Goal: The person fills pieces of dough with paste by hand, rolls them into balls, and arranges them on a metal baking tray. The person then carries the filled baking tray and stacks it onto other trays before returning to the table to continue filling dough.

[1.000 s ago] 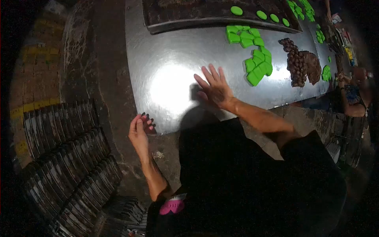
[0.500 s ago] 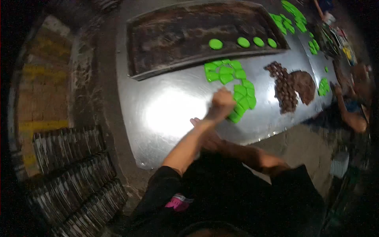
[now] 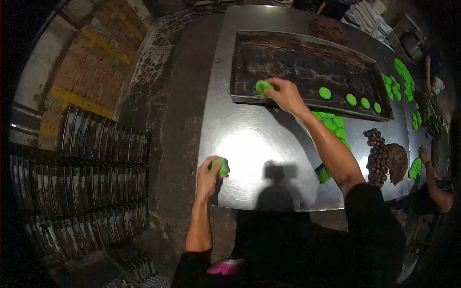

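Note:
My left hand is closed on a green dough piece over the near left part of the metal table. At the front left of the dark tray, my right hand grips a green dough disc by its edge. Several flat green discs lie along the tray's front side. Cut green dough pieces rest on the table just before the tray, partly hidden by my right forearm.
Brown dough balls and a brown dough mass lie on the right. More green dough is beyond them. A co-worker's arm reaches in at the right edge. Stacked dark trays stand at the left.
My hands were near each other and have moved apart. Green dough now shows in both, with the right at the tray and the left at the table's left side. The view has shifted.

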Available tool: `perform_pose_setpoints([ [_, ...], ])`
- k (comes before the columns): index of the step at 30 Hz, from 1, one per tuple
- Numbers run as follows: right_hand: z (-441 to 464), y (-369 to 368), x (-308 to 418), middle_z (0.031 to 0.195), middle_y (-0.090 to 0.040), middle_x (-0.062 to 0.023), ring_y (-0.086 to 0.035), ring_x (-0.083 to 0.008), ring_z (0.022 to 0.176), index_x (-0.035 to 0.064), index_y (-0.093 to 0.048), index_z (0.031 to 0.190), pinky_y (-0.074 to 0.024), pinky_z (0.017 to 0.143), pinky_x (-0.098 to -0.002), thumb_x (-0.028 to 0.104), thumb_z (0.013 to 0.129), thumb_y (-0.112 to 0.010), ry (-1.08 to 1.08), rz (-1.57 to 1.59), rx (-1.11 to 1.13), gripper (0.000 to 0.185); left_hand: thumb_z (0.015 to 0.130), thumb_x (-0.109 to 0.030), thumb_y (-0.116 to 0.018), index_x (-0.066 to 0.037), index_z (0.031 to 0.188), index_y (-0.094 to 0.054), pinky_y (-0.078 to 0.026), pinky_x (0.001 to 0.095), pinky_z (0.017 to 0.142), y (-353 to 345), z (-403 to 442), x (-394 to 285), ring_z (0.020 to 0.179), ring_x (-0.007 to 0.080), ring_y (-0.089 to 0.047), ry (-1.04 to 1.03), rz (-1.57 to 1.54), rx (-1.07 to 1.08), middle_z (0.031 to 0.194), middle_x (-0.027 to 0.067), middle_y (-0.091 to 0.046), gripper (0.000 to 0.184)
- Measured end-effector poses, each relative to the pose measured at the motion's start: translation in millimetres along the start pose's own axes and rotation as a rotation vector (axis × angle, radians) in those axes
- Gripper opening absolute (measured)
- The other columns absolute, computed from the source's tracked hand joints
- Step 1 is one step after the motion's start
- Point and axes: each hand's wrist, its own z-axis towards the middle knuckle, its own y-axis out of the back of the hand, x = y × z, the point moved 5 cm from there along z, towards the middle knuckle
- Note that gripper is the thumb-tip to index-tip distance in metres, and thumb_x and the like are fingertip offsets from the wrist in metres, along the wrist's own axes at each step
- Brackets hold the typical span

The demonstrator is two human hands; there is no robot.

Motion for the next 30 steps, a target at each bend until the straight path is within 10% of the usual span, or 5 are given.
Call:
perform_pose_setpoints([
  [7, 47.4, -83.9, -24.1, 0.097, -0.065, -0.0210, -0.061, -0.0393, 0.089, -0.0008, -0.066, 0.098, -0.0500, 0.082, -0.0459, 0.014, 0.079, -0.054, 0.089, -0.635, 0.017, 0.027, 0.087, -0.008, -0.063, 0.006, 0.115, -0.055, -0.049, 0.0235, 0.056, 39.6, -38.4, 35.3, 0.071, 0.0127, -0.060, 0.048, -0.032, -0.162, 0.090, 0.0106, -0.064, 0.033],
  [13, -116.8, -92.1, 96.8, 0.093, -0.067, -0.0174, -0.066, -0.0280, 0.081, 0.0015, -0.065, 0.103, -0.0502, 0.074, -0.0359, 0.027, 0.085, -0.062, 0.088, 0.052, 0.366, 0.032, 0.093, -0.014, -0.054, 0.004, 0.092, -0.060, -0.050, 0.0245, 0.061, -27.6, -10.8, -32.8, 0.076, 0.0128, -0.060, -0.197, -0.382, -0.076, 0.087, 0.0122, -0.064, 0.019],
  [20, -183.8, -21.1, 106.9, 0.065, -0.051, -0.0075, -0.050, -0.0104, 0.067, -0.0021, -0.055, 0.079, -0.0419, 0.059, -0.0286, 0.024, 0.091, -0.057, -0.038, 0.282, -0.563, 0.029, 0.098, -0.024, -0.044, -0.004, 0.074, -0.048, -0.039, 0.0271, 0.052, -140.9, -45.0, -87.0, 0.061, 0.0105, -0.046, -0.920, 0.255, -0.165, 0.066, 0.0019, -0.051, 0.031],
  [25, -225.6, 37.4, 51.5, 0.058, -0.042, -0.0059, -0.043, -0.0106, 0.062, -0.0007, -0.054, 0.072, -0.0367, 0.055, -0.0310, 0.028, 0.095, -0.051, -0.447, 0.370, -0.506, 0.037, 0.099, -0.025, -0.042, -0.003, 0.082, -0.053, -0.045, 0.0254, 0.064, -197.1, -48.0, -45.7, 0.065, 0.0100, -0.048, -0.406, -0.269, 0.291, 0.072, 0.0000, -0.049, 0.029],
  [30, -270.2, 22.9, 23.5, 0.094, -0.065, -0.0167, -0.062, -0.0312, 0.083, 0.0045, -0.064, 0.103, -0.0487, 0.071, -0.0394, 0.022, 0.081, -0.065, 0.068, -0.480, -0.315, 0.029, 0.093, -0.013, -0.054, 0.007, 0.110, -0.057, -0.046, 0.0249, 0.070, -231.1, -34.8, -2.4, 0.075, 0.0123, -0.056, -0.011, -0.214, 0.542, 0.090, 0.0083, -0.062, 0.027],
])
